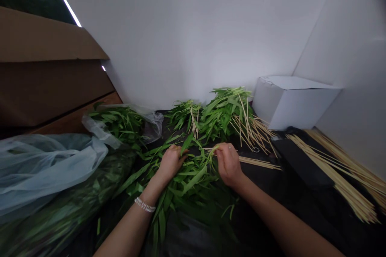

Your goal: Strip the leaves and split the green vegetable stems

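A loose pile of long-leaved greens point(188, 178) with pale stems lies in front of me on a dark surface. My right hand point(229, 164) is closed on the pale stem ends of a leafy sprig at the pile's right side. On the left, my left hand point(171, 161) curls in among the leaves, its fingers closed on some greens; the fingertips are partly hidden. Just beyond my right hand lie several thin wooden sticks point(259, 163). Farther back are a small bundle of greens point(182, 114) and a larger heap of greens point(221, 114), both with sticks among them.
To the left, more greens sit in a clear plastic bag point(155, 122) and a bluish plastic bag point(51, 168), below a cardboard box point(45, 88). At right are a white box point(297, 102), a black block point(301, 162) and bundles of long sticks point(346, 184). A white wall point(187, 36) rises behind.
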`<state>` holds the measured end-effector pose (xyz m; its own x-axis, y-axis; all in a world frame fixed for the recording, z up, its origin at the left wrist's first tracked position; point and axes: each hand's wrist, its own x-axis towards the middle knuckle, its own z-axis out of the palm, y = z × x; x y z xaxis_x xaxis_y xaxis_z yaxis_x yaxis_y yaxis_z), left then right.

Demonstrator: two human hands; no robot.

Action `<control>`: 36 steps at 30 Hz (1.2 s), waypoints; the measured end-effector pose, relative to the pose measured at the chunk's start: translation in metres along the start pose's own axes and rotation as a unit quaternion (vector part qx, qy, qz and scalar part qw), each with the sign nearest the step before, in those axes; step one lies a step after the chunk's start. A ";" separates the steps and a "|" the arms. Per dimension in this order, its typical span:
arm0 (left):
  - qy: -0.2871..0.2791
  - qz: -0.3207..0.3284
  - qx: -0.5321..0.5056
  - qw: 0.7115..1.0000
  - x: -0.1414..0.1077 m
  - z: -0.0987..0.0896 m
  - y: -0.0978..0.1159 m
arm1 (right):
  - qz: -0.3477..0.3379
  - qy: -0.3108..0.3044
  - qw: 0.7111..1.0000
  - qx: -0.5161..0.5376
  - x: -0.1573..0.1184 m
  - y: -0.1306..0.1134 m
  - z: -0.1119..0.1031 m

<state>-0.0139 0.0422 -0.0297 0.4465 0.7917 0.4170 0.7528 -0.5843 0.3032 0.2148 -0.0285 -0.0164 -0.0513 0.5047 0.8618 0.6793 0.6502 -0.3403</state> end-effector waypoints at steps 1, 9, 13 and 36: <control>0.021 -0.001 -0.007 1.000 0.001 -0.002 0.001 | -0.003 -0.002 1.000 -0.002 0.000 0.000 0.000; 0.286 -0.151 -0.229 0.918 0.002 -0.031 0.015 | -0.022 -0.033 0.999 0.023 -0.002 0.003 0.004; 0.264 -0.166 -0.397 0.863 0.004 -0.035 0.022 | -0.055 -0.054 0.997 0.000 -0.004 0.003 0.006; 0.130 -0.222 -0.510 0.821 0.004 -0.023 0.041 | -0.033 -0.165 0.979 -0.114 -0.008 0.006 0.011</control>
<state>0.0077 0.0169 0.0040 0.0187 0.9798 0.1991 -0.0428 -0.1982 0.9792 0.2113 -0.0221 -0.0293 -0.3087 0.6473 0.6969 0.8110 0.5620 -0.1628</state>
